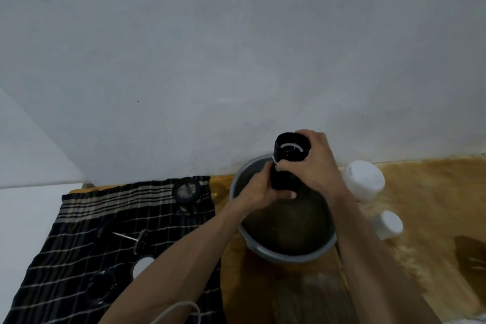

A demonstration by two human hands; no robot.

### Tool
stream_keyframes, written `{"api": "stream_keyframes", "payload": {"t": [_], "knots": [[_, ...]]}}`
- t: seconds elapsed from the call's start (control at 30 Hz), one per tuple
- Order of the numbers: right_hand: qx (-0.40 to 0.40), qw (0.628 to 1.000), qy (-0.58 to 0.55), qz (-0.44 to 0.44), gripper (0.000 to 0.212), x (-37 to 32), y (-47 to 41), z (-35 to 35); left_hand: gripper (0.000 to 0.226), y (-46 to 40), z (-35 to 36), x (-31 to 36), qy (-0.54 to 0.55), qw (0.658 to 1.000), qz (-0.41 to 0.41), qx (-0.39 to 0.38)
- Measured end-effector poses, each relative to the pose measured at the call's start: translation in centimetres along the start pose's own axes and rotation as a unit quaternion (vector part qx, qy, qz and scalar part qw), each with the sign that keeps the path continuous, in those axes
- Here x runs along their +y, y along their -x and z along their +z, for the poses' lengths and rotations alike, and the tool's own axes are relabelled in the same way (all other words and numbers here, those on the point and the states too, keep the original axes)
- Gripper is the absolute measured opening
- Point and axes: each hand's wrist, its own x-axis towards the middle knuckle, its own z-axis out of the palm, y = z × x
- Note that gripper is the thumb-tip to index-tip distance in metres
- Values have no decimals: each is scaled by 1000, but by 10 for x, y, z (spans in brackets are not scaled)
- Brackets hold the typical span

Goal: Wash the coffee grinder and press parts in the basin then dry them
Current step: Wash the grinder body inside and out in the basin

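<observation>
Both hands wrap the black grinder over the basin, left hand low, right hand high; wet fingers could slip, dropping it into the water.

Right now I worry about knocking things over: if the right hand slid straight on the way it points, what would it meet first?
Probably the wall behind the basin; depth is unclear.

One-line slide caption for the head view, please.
Both hands, left hand and right hand, grip a black grinder body above the grey basin.
</observation>
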Motion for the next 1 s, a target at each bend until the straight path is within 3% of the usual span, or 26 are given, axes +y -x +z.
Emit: {"api": "stream_keyframes", "payload": {"t": [0.1, 0.17, 0.3, 0.37, 0.43, 0.53, 0.6, 0.7, 0.8, 0.9, 1.0], "knots": [[10, 999, -35, 31, 80, 27, 11, 8, 96, 4, 11, -27, 50, 998, -25, -4], [45, 992, -97, 60, 78, 35, 9, 0, 95, 5, 8, -25, 170, 983, -63, 0], [81, 957, -250, 127, 64, 57, 17, -13, 70, 9, 0, -16, 440, 885, -145, -39], [67, 940, -295, 157, 57, 75, 26, -15, 65, 5, -1, -1, 413, 898, -151, -13], [24, 942, -281, 184, 59, 91, 39, -15, 82, -1, 0, 10, 352, 923, -148, 53], [-59, 955, -207, 205, 84, 106, 62, -5, 87, -5, -8, 14, 262, 950, -118, 124], [-109, 958, -155, 216, 97, 107, 73, 5, 87, -6, -11, 20, 219, 967, -79, 98], [-159, 967, -72, 188, 82, 96, 73, 20, 100, -6, -5, 39, 100, 994, -7, 48], [-124, 975, -65, 172, 76, 88, 65, 26, 108, -4, 5, 49, 26, 998, 50, 32], [-87, 981, -85, 149, 77, 82, 61, 21, 109, 0, 4, 60, 29, 998, 46, 38], [-58, 987, -102, 110, 80, 73, 57, 14, 92, 2, -1, 71, 32, 998, 38, 35]]}}
